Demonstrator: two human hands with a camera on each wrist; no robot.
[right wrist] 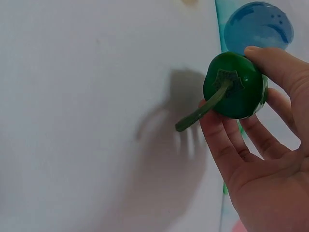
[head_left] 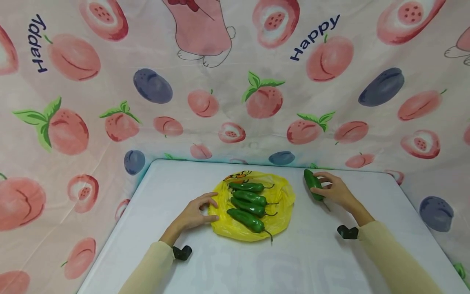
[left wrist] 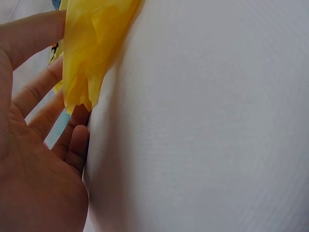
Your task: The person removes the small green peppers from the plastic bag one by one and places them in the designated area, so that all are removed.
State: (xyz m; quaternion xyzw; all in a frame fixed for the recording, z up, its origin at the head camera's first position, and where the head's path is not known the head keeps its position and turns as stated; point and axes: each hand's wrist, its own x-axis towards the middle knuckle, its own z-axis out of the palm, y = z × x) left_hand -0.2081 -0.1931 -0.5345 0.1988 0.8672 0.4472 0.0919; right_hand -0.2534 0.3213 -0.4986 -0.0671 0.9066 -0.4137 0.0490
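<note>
green, glossy skin is seen between the thumb and fingers of the right hand (head_left: 338,192), where a long pepper (head_left: 313,185) is pinched by its sides. its stem is pointed back past those fingers, towards the body, and its tip is turned away from them, towards the far edge of the white table (head_left: 312,257). a shadow is cast on the table beside the fingers; whether the surface is touched by the pepper cannot be told.

a yellow plastic bag (head_left: 282,204) is touched at its edge by the left hand (head_left: 192,212), whose fingers are spread, with the thumb set well apart from the forefinger. some of these fingertips are hidden behind the plastic in the left wrist view, so whether any of it is pinched cannot be told. just beyond them, on the bag, four more green peppers (head_left: 249,207) are laid side by side, their stems pointed away from the left fingers. past both sets of fingertips, a fruit-printed cloth (head_left: 235,77) is seen behind the table.
</note>
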